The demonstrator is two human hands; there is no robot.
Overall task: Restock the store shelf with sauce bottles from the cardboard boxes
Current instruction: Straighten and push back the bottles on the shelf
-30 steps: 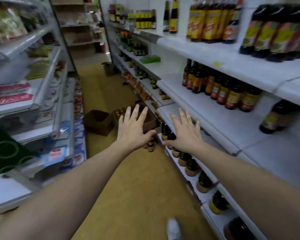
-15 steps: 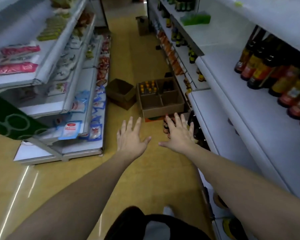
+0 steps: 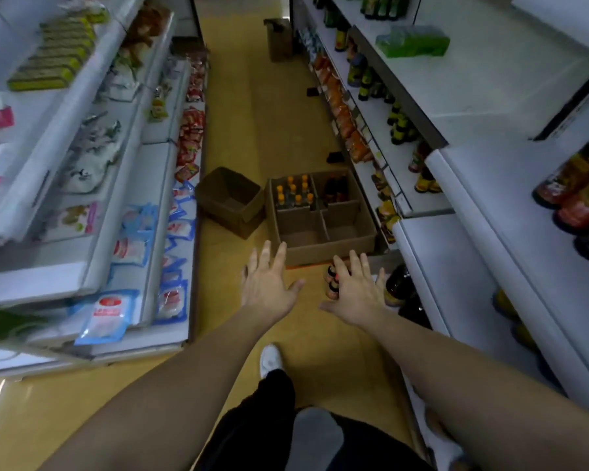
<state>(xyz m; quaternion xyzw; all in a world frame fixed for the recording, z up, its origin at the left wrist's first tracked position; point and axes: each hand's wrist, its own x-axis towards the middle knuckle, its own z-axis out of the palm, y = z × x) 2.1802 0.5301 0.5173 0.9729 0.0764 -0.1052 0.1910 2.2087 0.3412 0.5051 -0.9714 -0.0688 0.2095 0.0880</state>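
On the aisle floor ahead, the divided cardboard box (image 3: 320,254) sits against the foot of the right-hand shelf (image 3: 463,266), orange-capped bottles (image 3: 293,193) in its far-left compartment, dark bottles (image 3: 335,190) in the far-right one, and a smaller brown box (image 3: 230,198) just beside it on the left. Both arms reach forward: left hand (image 3: 269,288) and right hand (image 3: 357,295) palm-down, fingers straight and spread, holding nothing, both short of the box's near wall. A few small bottles (image 3: 331,278) stand on the floor partly behind the right hand's fingers; large dark bottles (image 3: 575,178) stand on the shelf at far right.
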